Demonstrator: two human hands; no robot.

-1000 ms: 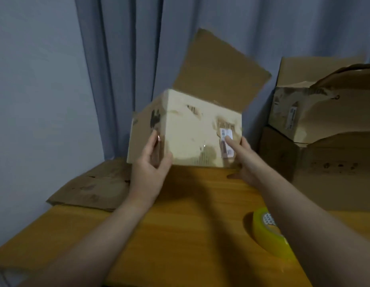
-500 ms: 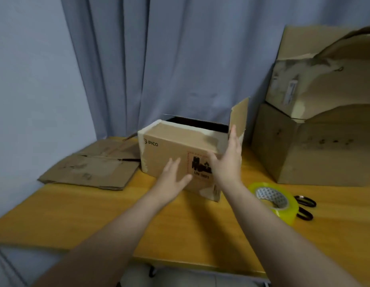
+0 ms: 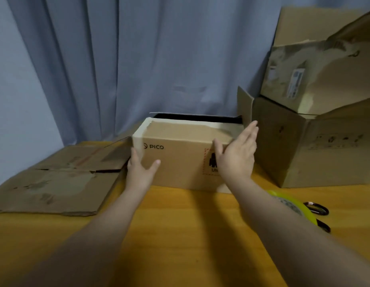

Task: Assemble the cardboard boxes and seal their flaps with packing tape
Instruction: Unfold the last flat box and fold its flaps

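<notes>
Cardboard box (image 3: 180,162): brown, printed "PICO" on the near face, with a red-bordered black mark partly covered by a hand. Standing at the middle of the tabletop (image 3: 180,235), close to the curtain. Near top flap folded down flat, pale tape along its edges. Dark gap open behind that flap. Right end flap (image 3: 245,106) standing upright.

Left hand (image 3: 139,170): open, holding nothing. Fingers straight against the box's left near corner, thumb spread across the near face below the "PICO" print.

Right hand (image 3: 237,154): open, holding nothing. Palm flat on the box's right near top edge, fingers straight and together, tips reaching towards the upright end flap, thumb on the folded-down flap.

Flattened cardboard (image 3: 62,183): brown, worn, lying flat on the left part of the tabletop, its right edge just beside the box and the left hand.

Tape roll (image 3: 294,204): yellow-green, lying on the tabletop at right, near the box, partly hidden behind the right forearm.

Scissors (image 3: 316,210): black handles, on the tabletop just beside the tape roll on its far right side; blades not visible.

Lower large box (image 3: 314,158): brown, on the tabletop right of the PICO box, close to it.

Upper large box (image 3: 316,75): creased, white label on its side, sitting tilted in the open top of the lower one.

Curtain (image 3: 138,59): grey-blue, pleated, hanging behind the tabletop.
</notes>
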